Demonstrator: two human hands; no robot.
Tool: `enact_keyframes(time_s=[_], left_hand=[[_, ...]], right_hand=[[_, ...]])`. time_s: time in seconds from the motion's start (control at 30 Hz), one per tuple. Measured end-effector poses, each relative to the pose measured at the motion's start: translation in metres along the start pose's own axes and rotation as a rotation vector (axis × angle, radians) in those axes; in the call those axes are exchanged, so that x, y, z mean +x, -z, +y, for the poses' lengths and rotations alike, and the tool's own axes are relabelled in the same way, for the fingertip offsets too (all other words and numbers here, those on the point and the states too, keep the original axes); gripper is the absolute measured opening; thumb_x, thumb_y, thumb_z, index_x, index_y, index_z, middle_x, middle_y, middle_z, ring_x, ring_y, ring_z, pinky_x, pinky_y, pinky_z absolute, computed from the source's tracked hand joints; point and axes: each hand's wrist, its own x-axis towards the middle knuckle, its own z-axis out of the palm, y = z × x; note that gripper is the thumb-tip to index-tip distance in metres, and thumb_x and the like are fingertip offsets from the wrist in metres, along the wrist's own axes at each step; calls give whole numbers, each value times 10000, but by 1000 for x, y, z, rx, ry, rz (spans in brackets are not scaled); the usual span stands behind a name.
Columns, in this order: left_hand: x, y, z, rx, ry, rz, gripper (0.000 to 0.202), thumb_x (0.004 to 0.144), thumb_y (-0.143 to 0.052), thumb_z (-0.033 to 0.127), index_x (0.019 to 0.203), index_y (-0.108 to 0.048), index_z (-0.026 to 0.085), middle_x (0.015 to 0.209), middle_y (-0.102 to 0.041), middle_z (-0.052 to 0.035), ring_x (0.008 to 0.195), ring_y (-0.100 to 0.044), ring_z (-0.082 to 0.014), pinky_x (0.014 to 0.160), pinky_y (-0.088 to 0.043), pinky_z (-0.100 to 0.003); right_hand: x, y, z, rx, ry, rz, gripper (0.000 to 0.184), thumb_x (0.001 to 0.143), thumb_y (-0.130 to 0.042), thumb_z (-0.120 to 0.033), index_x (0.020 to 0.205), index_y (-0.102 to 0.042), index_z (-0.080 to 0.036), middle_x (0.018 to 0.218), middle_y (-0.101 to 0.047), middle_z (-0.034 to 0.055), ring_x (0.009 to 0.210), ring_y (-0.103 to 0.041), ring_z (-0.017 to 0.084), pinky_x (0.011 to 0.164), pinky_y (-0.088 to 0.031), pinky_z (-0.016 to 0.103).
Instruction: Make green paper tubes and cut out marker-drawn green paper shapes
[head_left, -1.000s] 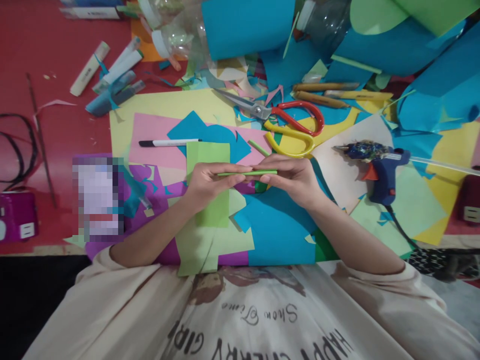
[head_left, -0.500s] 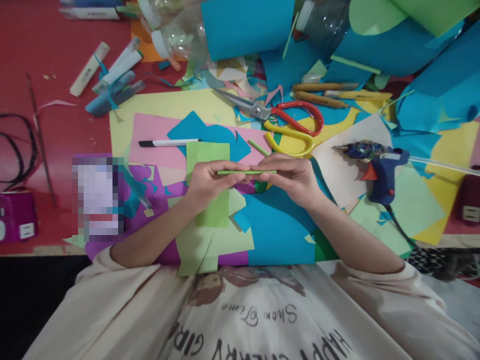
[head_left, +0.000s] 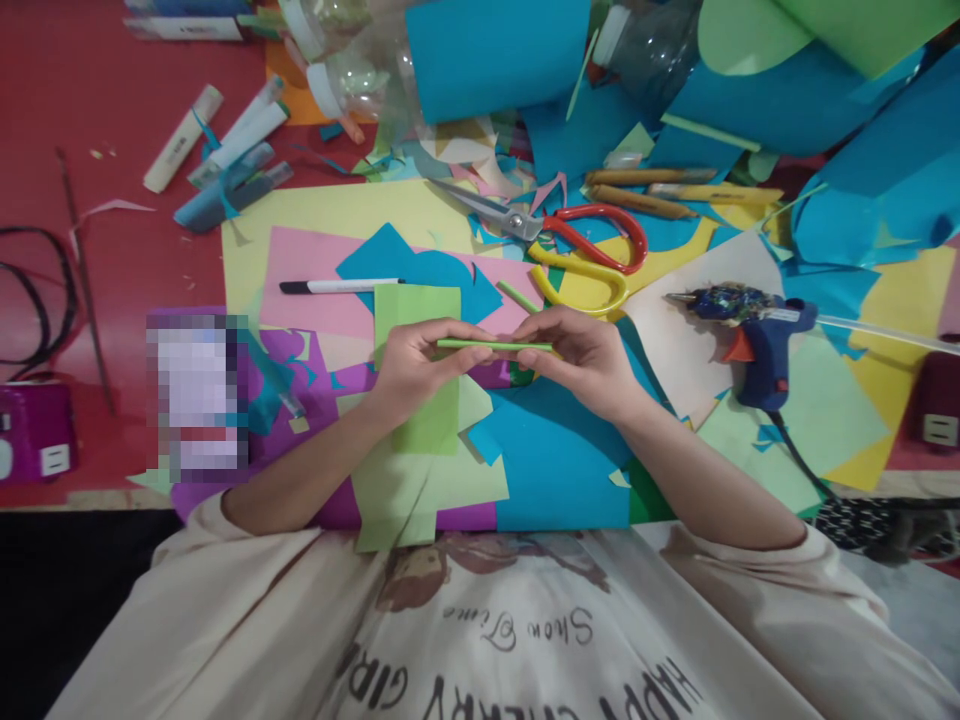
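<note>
Pinch grip, both ends, green stick point(head_left: 495, 346)

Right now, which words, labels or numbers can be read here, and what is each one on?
"Show Time": script on the shirt, upside down to the camera.
"HAPP" ... "GIR": big letters on the same shirt, the rest cut by the frame's edge.
White tube on the red table: print too small to read.
Pixelated patch: unreadable.
Green stick in the left hand and right hand: no print.
</note>
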Motion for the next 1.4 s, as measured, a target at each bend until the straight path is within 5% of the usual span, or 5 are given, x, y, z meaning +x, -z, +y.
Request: enact_keyframes(time_s=[0.1,0.47,1.13,1.27,1.4], left_hand=[[0,1,1,29,-1,21,302,696,-766,441,886,-773,207,901,-769,-50,836,-722,-203,722,-586,-280],[-3,2,0,-113,6,-190,237,796,-714,334,1010,-755,240,926,-776,-35,857,-744,-193,790,-606,-276],[12,10,3,22,-251,235,159,652,-814,303,693,-708,192,645,-681,23,592,-679,-111,587,-574,-229],[20,22,-1,97,-313,333,212,697,-775,384,702,-676,197,609,-661,31,552,-647,-98,543,-532,-213],[28,38,-2,317,-324,380,144,837,-623,358,871,-677,229,771,-708,5,714,-679,-126,696,-555,-264]], right_hand=[[-1,0,1,9,-47,27,337,782,-698,-505,845,-678,-175,788,-709,37,617,-654,116,547,-542,228],[-1,-3,0,156,-65,57,262,762,-735,-456,762,-700,-196,688,-712,8,611,-693,159,586,-605,303],[4,6,-11,3,-4,263,215,752,-740,-418,686,-663,-228,550,-617,-28,481,-595,118,461,-522,266],[5,14,-6,-103,11,353,156,777,-716,-370,737,-683,-224,621,-640,-22,535,-599,121,501,-507,271],[7,20,-1,-289,106,362,73,819,-667,-279,785,-705,-226,740,-677,10,671,-618,155,587,-496,301]])
